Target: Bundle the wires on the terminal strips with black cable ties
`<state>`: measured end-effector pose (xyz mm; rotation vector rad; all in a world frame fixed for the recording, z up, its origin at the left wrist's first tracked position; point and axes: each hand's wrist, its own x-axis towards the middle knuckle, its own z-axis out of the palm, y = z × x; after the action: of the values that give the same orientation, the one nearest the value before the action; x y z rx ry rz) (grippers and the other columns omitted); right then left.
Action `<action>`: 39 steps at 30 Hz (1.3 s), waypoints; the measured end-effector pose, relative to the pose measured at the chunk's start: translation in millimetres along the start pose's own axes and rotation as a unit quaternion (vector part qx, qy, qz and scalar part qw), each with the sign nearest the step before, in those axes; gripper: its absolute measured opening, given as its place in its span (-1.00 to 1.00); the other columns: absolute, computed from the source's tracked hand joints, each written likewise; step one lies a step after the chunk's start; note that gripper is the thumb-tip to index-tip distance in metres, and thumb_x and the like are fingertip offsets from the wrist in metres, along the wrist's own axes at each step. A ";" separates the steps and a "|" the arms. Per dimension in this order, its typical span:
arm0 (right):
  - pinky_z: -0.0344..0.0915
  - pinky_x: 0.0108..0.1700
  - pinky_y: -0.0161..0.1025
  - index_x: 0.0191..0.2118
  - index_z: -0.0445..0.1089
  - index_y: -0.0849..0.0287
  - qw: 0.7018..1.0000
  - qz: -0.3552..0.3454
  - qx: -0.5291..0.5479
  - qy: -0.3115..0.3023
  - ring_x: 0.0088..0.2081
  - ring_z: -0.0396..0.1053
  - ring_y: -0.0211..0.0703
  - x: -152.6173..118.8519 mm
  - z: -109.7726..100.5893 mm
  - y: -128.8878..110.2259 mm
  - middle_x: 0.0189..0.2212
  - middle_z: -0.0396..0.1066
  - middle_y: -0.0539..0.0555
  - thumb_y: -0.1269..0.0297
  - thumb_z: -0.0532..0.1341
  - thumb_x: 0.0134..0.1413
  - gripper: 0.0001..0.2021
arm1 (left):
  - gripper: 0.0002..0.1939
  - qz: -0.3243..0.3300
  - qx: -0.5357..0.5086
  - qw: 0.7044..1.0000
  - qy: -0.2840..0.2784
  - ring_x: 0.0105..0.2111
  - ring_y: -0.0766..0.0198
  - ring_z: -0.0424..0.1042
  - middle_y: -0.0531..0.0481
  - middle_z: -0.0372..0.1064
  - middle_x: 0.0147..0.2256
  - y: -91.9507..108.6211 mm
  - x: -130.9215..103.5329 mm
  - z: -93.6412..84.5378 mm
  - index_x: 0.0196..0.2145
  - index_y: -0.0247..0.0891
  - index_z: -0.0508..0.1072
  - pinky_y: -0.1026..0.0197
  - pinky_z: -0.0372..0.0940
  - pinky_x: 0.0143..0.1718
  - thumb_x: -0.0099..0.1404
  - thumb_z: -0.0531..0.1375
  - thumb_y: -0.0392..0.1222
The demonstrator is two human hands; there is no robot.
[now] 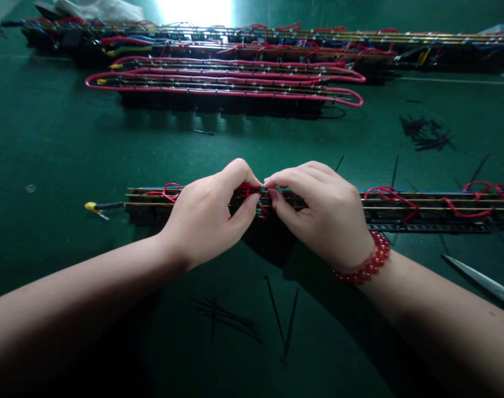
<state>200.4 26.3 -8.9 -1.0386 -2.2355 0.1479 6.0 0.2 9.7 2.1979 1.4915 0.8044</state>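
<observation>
A long black assembly with brass-coloured strips (426,208) lies crosswise under both hands. Above its middle my left hand (212,207) is closed in a pinch, thumb and forefinger close to a small red wire (245,193). My right hand (322,207), a red bead bracelet on its wrist, pinches right beside it, and the forefingers nearly touch. Whatever the fingertips hold is too small to make out. Red wire loops (390,199) rise from the assembly to the right, and thin black ties (395,170) stick up there. A yellow-tipped black cable (94,207) leaves its left end.
Behind lie more wired assemblies with a thick red cable (243,93) looped along them. Black cable ties are heaped at the right (426,132), and several loose ties (229,319) lie in front. A pointed metal blade (479,279) rests at the right edge of the green table (69,143).
</observation>
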 end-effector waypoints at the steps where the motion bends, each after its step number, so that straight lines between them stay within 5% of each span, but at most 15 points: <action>1: 0.38 -0.16 -0.13 -0.24 0.50 0.09 1.000 0.003 0.004 -0.004 -0.23 0.49 -0.07 0.4 -0.6 -0.1 -0.29 0.61 0.05 0.36 0.18 0.24 -0.87 | -0.90 0.000 0.001 1.000 0.000 -0.26 0.27 0.53 0.01 0.54 -0.20 0.1 0.1 -0.1 -0.17 -0.20 0.40 0.22 0.40 -0.21 0.35 0.17 -0.24; 12: 0.40 -0.14 -0.08 -0.24 0.51 0.13 1.000 0.023 0.006 -0.008 -0.20 0.50 -0.02 0.5 -4.3 0.0 -0.27 0.60 0.11 0.37 0.20 0.24 -0.88 | -0.86 0.000 0.016 1.000 -0.004 -0.31 0.30 0.50 0.02 0.53 -0.22 0.8 1.3 -1.5 -0.14 -0.21 0.44 0.25 0.35 -0.28 0.36 0.15 -0.27; 20: 0.37 -0.13 -0.10 -0.28 0.46 0.09 1.000 0.031 0.004 -0.005 -0.21 0.47 -0.04 -0.7 -3.9 0.1 -0.30 0.56 0.08 0.38 0.17 0.26 -0.87 | -0.75 0.060 0.029 0.997 -0.037 -0.10 0.21 0.49 -0.01 0.54 -0.10 -1.6 2.3 0.4 -0.07 -0.17 0.51 0.14 0.37 -0.02 0.41 0.07 -0.27; 39: 0.31 -0.17 -0.13 -0.28 0.42 0.11 1.000 0.024 0.003 0.001 -0.23 0.43 -0.06 -1.4 -2.2 0.7 -0.32 0.52 0.09 0.36 0.15 0.28 -0.88 | -0.76 0.111 0.108 0.987 -0.037 -0.10 0.16 0.48 -0.11 0.50 -0.09 -3.6 1.4 2.7 -0.09 -0.24 0.48 0.13 0.37 -0.07 0.43 0.03 -0.27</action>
<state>202.8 25.4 -8.2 -1.0892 -2.2081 0.1731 5.5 2.9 5.9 2.5589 1.3716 0.6443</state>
